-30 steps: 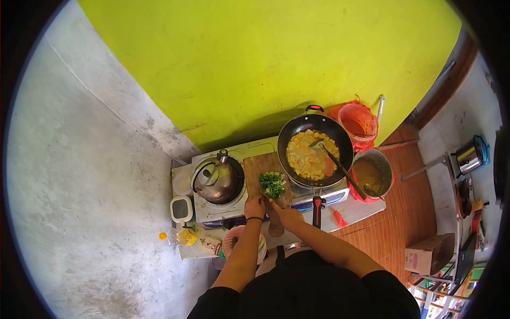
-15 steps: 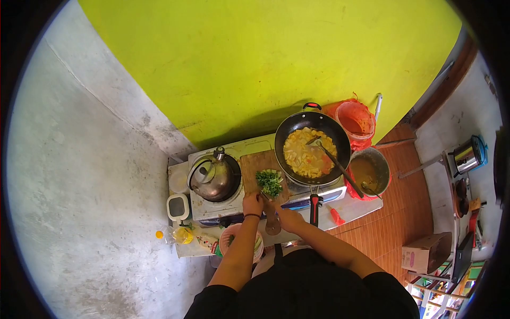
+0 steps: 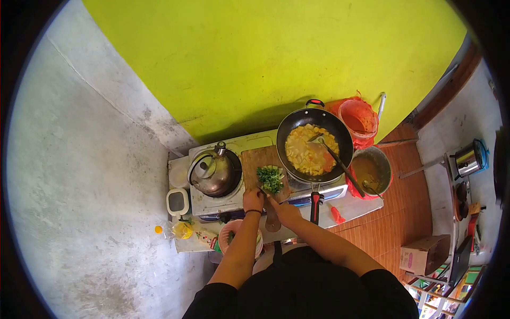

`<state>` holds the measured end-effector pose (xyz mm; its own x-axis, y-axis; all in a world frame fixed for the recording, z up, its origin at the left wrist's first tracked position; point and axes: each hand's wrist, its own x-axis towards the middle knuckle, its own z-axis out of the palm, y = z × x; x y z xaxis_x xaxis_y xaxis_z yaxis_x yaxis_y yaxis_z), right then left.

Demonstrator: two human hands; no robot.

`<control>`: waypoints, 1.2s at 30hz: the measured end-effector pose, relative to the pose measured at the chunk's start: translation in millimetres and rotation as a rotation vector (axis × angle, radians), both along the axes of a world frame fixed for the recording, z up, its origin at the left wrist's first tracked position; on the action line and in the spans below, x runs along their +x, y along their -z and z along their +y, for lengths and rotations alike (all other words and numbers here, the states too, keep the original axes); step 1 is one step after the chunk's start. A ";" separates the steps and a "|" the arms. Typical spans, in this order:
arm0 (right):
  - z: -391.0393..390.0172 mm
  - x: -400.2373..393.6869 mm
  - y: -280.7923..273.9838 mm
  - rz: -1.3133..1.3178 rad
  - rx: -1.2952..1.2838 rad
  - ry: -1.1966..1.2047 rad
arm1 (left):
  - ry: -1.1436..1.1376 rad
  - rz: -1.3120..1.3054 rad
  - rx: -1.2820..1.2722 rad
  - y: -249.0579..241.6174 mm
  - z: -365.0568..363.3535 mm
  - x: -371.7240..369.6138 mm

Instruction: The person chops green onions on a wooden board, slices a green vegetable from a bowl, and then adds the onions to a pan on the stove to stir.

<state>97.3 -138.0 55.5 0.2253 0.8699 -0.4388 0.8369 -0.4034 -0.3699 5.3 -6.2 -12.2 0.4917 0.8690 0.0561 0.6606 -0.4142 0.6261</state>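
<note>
A wooden cutting board [image 3: 256, 154] lies on the stove between kettle and wok, its handle [image 3: 273, 219] pointing toward me. Chopped green herbs [image 3: 270, 179] are heaped on its near part. My left hand [image 3: 253, 200] is closed at the board's near edge, with a short dark strip of what looks like a knife [image 3: 261, 190] showing at its fingers. Across the handle, my right hand [image 3: 287, 215] is closed, its fingertips reaching in toward that strip. I cannot tell what the right fingers grip.
A steel kettle [image 3: 210, 178] stands on the left burner. The wok [image 3: 287, 128] holds yellow food and a ladle [image 3: 340, 164]; its handle [image 3: 315, 208] points at me. To its right are a pot [image 3: 384, 162] and a red-lined bucket [image 3: 359, 116]. A pink basket [image 3: 225, 234] sits below my left forearm.
Both hands stay at the board's near edge with hardly any movement. The whole view has shifted slightly.
</note>
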 end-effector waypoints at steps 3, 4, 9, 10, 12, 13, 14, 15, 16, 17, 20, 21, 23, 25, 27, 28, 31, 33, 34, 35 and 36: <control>1.1 -3.3 -7.9 -0.078 -0.032 -0.001 | -0.032 -0.028 0.032 -3.4 -7.8 -3.8; 0.2 -2.6 -6.0 -0.053 -0.022 0.011 | -0.035 -0.033 0.051 -5.7 -9.7 -4.8; -11.0 1.3 -3.0 0.022 -0.037 0.040 | -0.049 -0.038 0.013 -5.6 -8.1 -6.5; -14.2 0.5 -7.7 0.012 -0.050 0.053 | -0.058 -0.057 -0.017 -2.2 -6.0 -6.4; -16.5 2.6 -9.4 0.013 -0.041 0.065 | -0.061 -0.066 -0.033 -0.2 -4.4 -4.7; -17.2 4.7 -7.4 0.026 -0.020 0.064 | -0.056 -0.054 -0.020 -0.8 -4.0 -5.0; -17.0 5.4 -6.0 0.042 0.000 0.063 | -0.051 -0.040 -0.006 -1.6 -4.2 -6.6; -16.0 4.8 -8.2 0.074 0.007 0.064 | -0.025 -0.033 0.067 -6.0 -7.0 -9.0; -14.5 5.1 -12.7 0.105 0.016 0.067 | 0.003 -0.027 0.141 -13.2 -11.2 -10.7; -14.1 5.4 -15.0 0.135 0.024 0.071 | 0.033 -0.022 0.215 -16.6 -14.2 -11.6; -15.1 3.8 -9.5 0.119 0.030 0.039 | 0.006 -0.061 0.148 -6.1 -12.1 -17.3; -15.4 3.1 -14.1 0.131 0.032 0.053 | -0.004 -0.055 0.130 -5.2 -11.2 -16.0; -15.5 2.7 -25.6 0.152 0.036 0.077 | -0.027 -0.042 0.092 -3.2 -6.4 -10.3; -14.4 4.0 -20.5 0.158 0.039 0.080 | -0.032 -0.045 0.050 0.0 -1.1 -6.8; -13.9 5.1 -20.8 0.151 0.034 0.074 | -0.033 -0.054 0.035 2.5 0.4 -5.4; -13.3 4.8 -24.5 0.141 0.028 0.065 | -0.033 -0.061 0.041 3.6 0.6 -5.3; -10.0 4.0 -24.5 0.111 -0.010 0.051 | -0.039 -0.095 0.026 4.5 1.0 -4.6; -7.5 1.6 -16.9 0.089 -0.028 0.042 | -0.034 -0.100 0.026 3.3 0.1 -5.6; -4.8 1.1 -8.3 0.075 -0.030 0.036 | -0.028 -0.093 0.037 1.4 -0.5 -5.9; -2.1 1.2 -2.0 0.061 -0.031 0.030 | -0.021 -0.088 0.049 -0.1 -0.4 -5.3; 0.8 1.2 -0.1 0.041 -0.029 0.023 | -0.021 -0.091 0.049 2.1 0.4 -5.1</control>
<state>98.4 -137.1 55.6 0.2262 0.8513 -0.4734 0.8121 -0.4332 -0.3910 0.2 -5.8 -14.2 0.4644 0.8741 0.1424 0.6110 -0.4326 0.6630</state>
